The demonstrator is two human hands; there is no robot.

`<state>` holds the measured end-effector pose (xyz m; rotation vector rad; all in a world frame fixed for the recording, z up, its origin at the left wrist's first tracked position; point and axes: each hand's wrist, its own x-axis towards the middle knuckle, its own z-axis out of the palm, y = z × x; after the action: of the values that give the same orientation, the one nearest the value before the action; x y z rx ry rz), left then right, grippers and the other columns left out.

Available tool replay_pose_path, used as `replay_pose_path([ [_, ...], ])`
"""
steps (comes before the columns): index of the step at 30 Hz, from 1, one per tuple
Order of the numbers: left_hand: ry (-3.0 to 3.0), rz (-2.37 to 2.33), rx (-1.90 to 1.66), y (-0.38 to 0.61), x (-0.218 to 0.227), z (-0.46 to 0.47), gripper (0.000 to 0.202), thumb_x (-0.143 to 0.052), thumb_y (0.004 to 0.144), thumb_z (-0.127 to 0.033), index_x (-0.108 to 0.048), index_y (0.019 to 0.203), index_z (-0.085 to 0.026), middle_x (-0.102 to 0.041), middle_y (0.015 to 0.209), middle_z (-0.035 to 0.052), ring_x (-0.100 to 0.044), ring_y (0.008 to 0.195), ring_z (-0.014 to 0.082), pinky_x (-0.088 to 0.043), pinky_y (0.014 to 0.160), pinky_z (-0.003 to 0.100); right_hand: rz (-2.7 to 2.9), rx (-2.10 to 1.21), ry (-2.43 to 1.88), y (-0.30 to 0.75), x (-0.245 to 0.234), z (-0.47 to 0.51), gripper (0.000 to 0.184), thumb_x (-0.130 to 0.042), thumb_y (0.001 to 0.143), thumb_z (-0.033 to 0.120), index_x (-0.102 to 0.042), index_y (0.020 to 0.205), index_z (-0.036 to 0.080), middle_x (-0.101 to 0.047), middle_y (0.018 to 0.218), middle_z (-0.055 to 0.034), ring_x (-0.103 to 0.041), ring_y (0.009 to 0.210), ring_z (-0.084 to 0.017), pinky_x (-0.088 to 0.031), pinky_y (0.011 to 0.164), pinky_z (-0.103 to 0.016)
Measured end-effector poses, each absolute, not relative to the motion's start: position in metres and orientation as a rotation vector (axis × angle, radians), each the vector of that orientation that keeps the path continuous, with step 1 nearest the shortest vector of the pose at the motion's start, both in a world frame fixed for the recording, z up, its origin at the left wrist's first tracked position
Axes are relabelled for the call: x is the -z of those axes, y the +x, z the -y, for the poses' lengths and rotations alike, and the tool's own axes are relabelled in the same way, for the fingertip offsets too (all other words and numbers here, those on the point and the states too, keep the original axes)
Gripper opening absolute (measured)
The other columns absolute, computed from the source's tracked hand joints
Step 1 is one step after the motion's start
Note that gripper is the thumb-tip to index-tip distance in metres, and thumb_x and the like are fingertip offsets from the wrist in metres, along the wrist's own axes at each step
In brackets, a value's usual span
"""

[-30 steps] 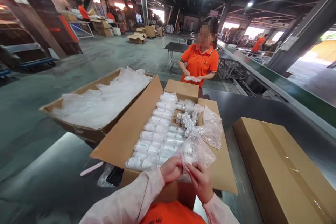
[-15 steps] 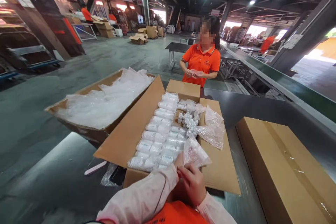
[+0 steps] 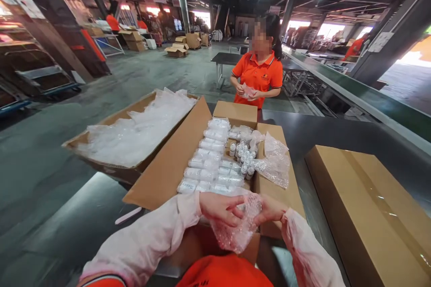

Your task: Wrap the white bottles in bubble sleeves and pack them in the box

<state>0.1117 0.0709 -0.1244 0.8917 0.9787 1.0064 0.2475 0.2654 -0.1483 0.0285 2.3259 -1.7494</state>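
Bubble-wrap pouch (image 3: 235, 235): in front of the wearer, over the near edge of the open carton (image 3: 164, 161); contents indistinct.
Left hand (image 3: 220, 206): grip closed on the pouch's left side, fingers bent across it.
Right hand (image 3: 271, 210): grip closed on its right side.
Handling: light, even pressure from both sides should suit the soft film; squeezing hard could crumple it.
Wrapped packs (image 3: 207, 157): bluish print, too small to read.
Co-worker's shirt (image 3: 254, 69): small dark chest logo, illegible.
Wearer's shirt (image 3: 225, 273): dark lettering, cut off.
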Motion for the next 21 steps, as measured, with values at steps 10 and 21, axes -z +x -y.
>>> replay_pose_path([
  [10, 0.584, -1.277, -1.714, 0.108, 0.170, -0.068, 0.068, -0.085, 0.049, -0.038, -0.064, 0.110, -0.016, -0.067, 0.106, 0.0095, -0.058, 0.105, 0.0244, -0.042, 0.095, 0.036, -2.466, 2.044, 0.587, 0.258, 0.170, -0.261, 0.030, -0.063, 0.070, 0.047, -0.063, 0.064, 0.018, -0.062, 0.063, -0.0008, -0.056, 0.063, -0.018, -0.048, 0.065, -0.031],
  [21, 0.886, -1.338, -1.443, 0.121, 0.197, -0.065, 0.054, -0.080, 0.055, -0.038, -0.070, 0.102, -0.015, -0.071, 0.096, 0.0100, -0.063, 0.090, 0.0252, -0.048, 0.085, 0.037, -2.147, 2.099, 0.845, 0.281, 0.176, -0.237, 0.033, -0.060, 0.070, 0.051, -0.062, 0.068, 0.019, -0.061, 0.054, -0.0018, -0.060, 0.051, -0.020, -0.050, 0.050, -0.031],
])
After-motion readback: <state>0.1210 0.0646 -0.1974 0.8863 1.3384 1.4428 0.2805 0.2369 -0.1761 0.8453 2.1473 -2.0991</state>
